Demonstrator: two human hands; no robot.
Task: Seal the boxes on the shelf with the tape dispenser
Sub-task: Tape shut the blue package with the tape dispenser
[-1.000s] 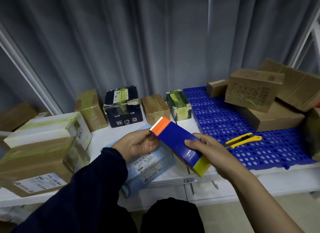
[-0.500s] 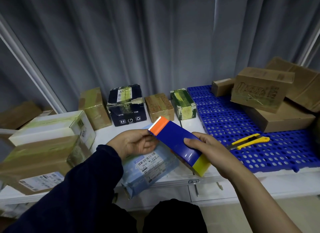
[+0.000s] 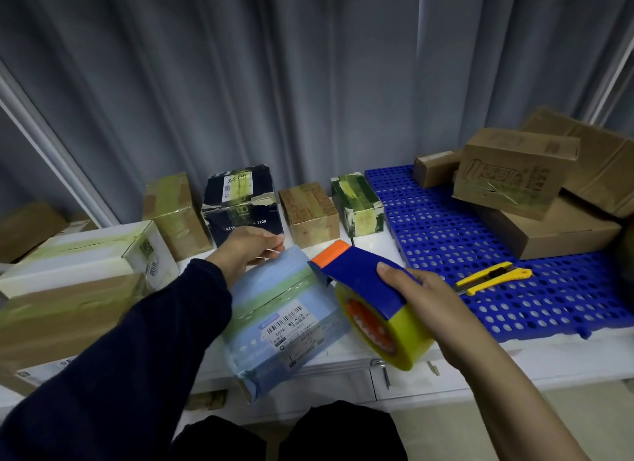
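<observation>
- The person's dark trousers (image 3: 336, 433) fill the bottom edge, below the front lip of the white shelf (image 3: 480, 354).
- A light blue box (image 3: 284, 320) with a barcode label lies slantwise on the shelf, its near corner hanging over the front edge.
- The right hand (image 3: 422, 299) grips the tape dispenser (image 3: 363, 275) from above, fingers curled over its blue body. The yellow tape roll (image 3: 404, 337) sits beneath the palm, and the orange cutter end points at the box's right side, touching or just beside it.
- The left hand (image 3: 247, 251), reaching out of a dark sleeve (image 3: 137, 357), has its fingers curled over the far end of the light blue box, gripping it there. A thin pale strip shows at the fingertips; I cannot tell whether it is tape.
- To the left, a white box (image 3: 79, 254) rests on a large brown box (image 3: 61, 320).
- To the right, a yellow utility knife (image 3: 490, 278) lies on a blue perforated mat (image 3: 446, 237).
- Stacked brown cartons (image 3: 514, 175) stand at the mat's far right.
- Along the back stand a taped brown box (image 3: 175, 213), a dark box (image 3: 240, 203), a small brown box (image 3: 307, 213) and a green-and-white box (image 3: 356, 205).
- A grey curtain (image 3: 240, 83) hangs behind everything.
</observation>
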